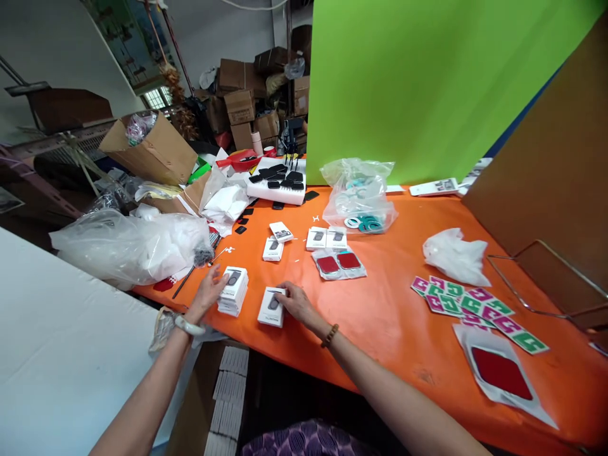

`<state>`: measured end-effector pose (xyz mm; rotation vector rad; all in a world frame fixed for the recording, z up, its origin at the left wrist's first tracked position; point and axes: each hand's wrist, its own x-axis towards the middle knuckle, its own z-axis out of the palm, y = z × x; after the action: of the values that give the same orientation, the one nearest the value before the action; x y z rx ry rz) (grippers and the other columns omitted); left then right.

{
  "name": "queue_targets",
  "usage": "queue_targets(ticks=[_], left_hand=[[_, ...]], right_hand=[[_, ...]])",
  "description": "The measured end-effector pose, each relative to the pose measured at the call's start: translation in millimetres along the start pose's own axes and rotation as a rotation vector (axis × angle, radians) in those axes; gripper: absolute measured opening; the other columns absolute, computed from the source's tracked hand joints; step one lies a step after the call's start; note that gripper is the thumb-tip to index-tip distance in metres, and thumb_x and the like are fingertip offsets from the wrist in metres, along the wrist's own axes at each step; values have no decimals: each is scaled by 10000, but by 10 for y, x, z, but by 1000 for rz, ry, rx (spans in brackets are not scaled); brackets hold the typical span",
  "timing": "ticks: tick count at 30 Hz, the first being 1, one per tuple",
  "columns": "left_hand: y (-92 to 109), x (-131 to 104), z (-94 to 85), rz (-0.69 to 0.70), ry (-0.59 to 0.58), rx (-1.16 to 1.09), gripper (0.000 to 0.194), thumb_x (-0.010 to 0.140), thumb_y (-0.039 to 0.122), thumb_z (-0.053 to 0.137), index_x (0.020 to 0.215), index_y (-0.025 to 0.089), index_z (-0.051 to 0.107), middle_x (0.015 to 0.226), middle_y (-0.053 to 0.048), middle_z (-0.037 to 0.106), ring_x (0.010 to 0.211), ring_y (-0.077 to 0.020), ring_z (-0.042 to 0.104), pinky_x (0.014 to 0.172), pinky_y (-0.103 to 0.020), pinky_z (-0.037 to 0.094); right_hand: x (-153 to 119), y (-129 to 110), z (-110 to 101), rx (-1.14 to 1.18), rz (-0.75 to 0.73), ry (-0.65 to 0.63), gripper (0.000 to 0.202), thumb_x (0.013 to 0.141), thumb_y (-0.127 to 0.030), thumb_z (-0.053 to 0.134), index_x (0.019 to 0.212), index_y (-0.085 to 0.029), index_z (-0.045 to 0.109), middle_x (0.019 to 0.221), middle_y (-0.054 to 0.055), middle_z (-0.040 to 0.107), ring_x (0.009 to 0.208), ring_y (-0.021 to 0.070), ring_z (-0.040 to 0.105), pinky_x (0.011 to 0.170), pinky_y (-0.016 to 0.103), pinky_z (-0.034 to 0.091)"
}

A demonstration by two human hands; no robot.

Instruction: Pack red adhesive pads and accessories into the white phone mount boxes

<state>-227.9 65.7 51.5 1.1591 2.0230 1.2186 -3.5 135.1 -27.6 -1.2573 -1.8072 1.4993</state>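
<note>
On the orange counter (370, 329), my left fingers (219, 280), loosely spread, apparently steady stacked boxes (234, 288) while my right fingers (291, 292) grip another box (268, 311).

A green panel (408, 82) stands beside piled cartons (240, 106), a grey wall (237, 26) behind, with apparently a bright window (158, 97) farther left.

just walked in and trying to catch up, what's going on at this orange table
A person is handling small white boxes with bare hands at the orange table. The left hand is at the side of a stack of white boxes, and the right hand has its fingers on a separate white box beside it. Beyond them are more boxes, red squares in clear wrapping and a plastic bag of rings.
</note>
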Motion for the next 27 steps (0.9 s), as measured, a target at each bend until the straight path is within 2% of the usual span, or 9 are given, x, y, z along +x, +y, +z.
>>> queue_targets(ticks=[2, 4, 6, 9, 13, 16, 18, 21, 27], left_hand=[[56, -174, 56, 102, 224, -29, 474, 760, 460, 621, 1119, 154, 569, 1093, -124, 644, 943, -215, 630, 824, -350, 508], [94, -405, 169, 162, 337, -111, 401, 803, 457, 583, 1083, 170, 568, 1041, -102, 654, 913, -191, 635, 845, -343, 507], [99, -653, 345, 133, 272, -198, 368, 813, 450, 587, 1055, 174, 573, 971, -81, 660, 838, -174, 644, 798, -327, 524], [64, -960, 661, 35, 98, -289, 355, 806, 454, 600, 1020, 171, 588, 896, -64, 659, 773, -167, 649, 752, -311, 534], [34, -1183, 978, -116, 39, -372, 344, 766, 477, 645, 938, 180, 625, 826, -62, 666, 752, -183, 651, 737, -305, 533], [-1, -1267, 1072, -200, 24, -427, 365, 711, 507, 695, 888, 192, 646, 766, -61, 671, 703, -191, 644, 690, -298, 535], [-54, -1297, 1082, -230, 17, -447, 394, 672, 528, 723, 870, 194, 654, 762, -66, 676, 694, -196, 643, 671, -296, 537], [-123, -1301, 1064, -271, 1, -496, 451, 635, 543, 747, 885, 181, 648, 810, -79, 685, 685, -192, 651, 662, -296, 542], [-26, -1197, 1158, -353, -32, -690, 540, 654, 516, 754, 1021, 156, 587, 943, -91, 666, 831, -198, 674, 783, -310, 541]], right_hand=[[-47, 82, -156, -34, 13, -13, 151, 812, -187, 499, 938, -161, 578, 734, 15, 654, 624, 137, 589, 529, 212, 416], [-52, 115, -295, -148, -54, -68, 130, 838, -208, 499, 924, -171, 590, 734, 18, 658, 646, 144, 599, 560, 220, 419], [26, 85, -425, -374, -154, -78, 115, 845, -255, 545, 878, -176, 621, 793, 46, 664, 719, 166, 617, 633, 241, 432], [367, -66, -605, -632, -213, 65, 170, 859, -290, 569, 939, -163, 649, 963, 112, 649, 888, 218, 616, 761, 279, 431], [1115, -322, -711, -656, -180, 251, 385, 901, -339, 526, 1208, -106, 528, 1131, 186, 584, 1103, 272, 533, 905, 327, 392], [1594, -444, -650, -643, -131, 332, 542, 838, -414, 610, 1233, -64, 488, 1165, 232, 559, 1118, 316, 514, 921, 369, 384], [1759, -472, -584, -621, -110, 348, 538, 800, -395, 651, 1203, -70, 503, 1136, 221, 580, 1085, 309, 537, 903, 360, 396], [1715, -417, -529, -575, -127, 358, 464, 816, -290, 606, 1215, -82, 491, 1051, 170, 628, 1019, 265, 579, 881, 331, 414], [961, 0, -626, -498, -252, 324, 432, 827, -237, 514, 1250, -150, 493, 1069, 107, 631, 940, 212, 598, 852, 325, 451]])
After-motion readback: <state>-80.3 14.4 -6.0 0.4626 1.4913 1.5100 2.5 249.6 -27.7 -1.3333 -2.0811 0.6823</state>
